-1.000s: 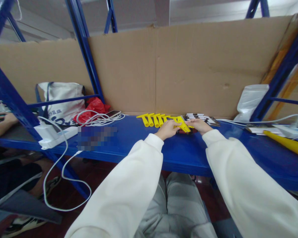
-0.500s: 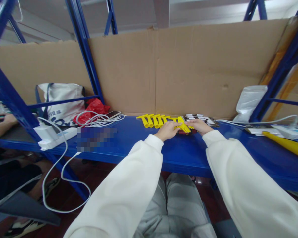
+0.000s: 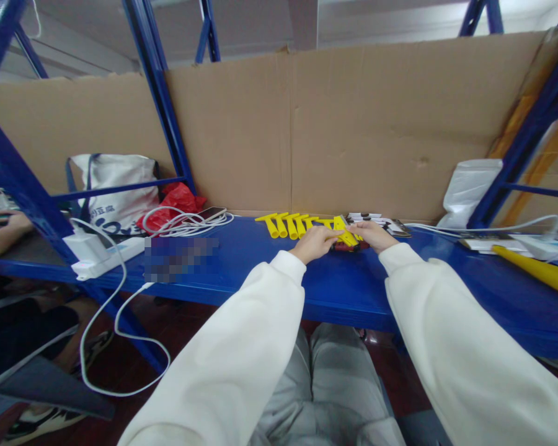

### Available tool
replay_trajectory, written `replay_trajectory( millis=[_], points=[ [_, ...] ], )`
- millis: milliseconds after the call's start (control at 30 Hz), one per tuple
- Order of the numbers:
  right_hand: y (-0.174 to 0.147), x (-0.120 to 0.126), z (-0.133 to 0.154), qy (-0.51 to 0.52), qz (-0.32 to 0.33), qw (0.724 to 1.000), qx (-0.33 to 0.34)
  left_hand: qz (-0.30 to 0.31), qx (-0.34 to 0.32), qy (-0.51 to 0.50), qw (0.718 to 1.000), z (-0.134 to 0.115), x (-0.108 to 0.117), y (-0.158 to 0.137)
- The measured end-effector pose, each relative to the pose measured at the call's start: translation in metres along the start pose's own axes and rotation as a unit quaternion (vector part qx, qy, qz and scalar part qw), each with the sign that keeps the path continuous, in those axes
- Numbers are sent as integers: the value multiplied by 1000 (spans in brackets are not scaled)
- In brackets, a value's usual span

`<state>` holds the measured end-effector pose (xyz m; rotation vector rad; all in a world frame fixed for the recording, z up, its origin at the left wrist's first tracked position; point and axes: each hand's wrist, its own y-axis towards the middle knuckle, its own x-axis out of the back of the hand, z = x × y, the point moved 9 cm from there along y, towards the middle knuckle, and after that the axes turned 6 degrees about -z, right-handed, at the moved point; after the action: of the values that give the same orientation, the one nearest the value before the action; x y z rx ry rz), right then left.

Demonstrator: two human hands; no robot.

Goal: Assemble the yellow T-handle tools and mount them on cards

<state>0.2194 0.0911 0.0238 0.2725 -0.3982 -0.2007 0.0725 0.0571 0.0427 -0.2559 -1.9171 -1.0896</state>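
Observation:
My left hand (image 3: 312,243) is closed, its thumb and fingers pinching a yellow T-shaped plastic piece (image 3: 348,238) from the left. From the right, my right hand (image 3: 374,236) grips the same piece with bent fingers. The fingertips meet over it and hide part of its shape. Just beneath lies a dark red object (image 3: 341,246), mostly covered. Left of the hands, several similar yellow T-shaped pieces (image 3: 282,227) lie side by side in a row on the blue table (image 3: 242,260). Black-and-white printed packets (image 3: 365,217) lie right behind my fingers.
On the left are a power strip (image 3: 116,255), coiled white cable (image 3: 181,224), a red plastic bag (image 3: 179,199) and a cloth bag (image 3: 116,186). A long yellow object (image 3: 539,271) lies right. Cardboard (image 3: 353,130) stands behind. Another person's hand (image 3: 16,222) shows far left.
The hands stay in nearly the same place. The yellow piece between them has turned slightly, and the fingertips have shifted a little on it.

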Motion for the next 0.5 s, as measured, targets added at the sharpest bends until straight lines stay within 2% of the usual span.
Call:
replay_trajectory(
  millis=[300, 500],
  points=[
    [0, -1, -2, 9, 12, 1000, -16, -12, 6, 6, 1000, 4, -5, 4],
    [-2, -2, 1, 17, 49, 999, -16, -16, 16, 9, 1000, 6, -5, 5]
  ],
)
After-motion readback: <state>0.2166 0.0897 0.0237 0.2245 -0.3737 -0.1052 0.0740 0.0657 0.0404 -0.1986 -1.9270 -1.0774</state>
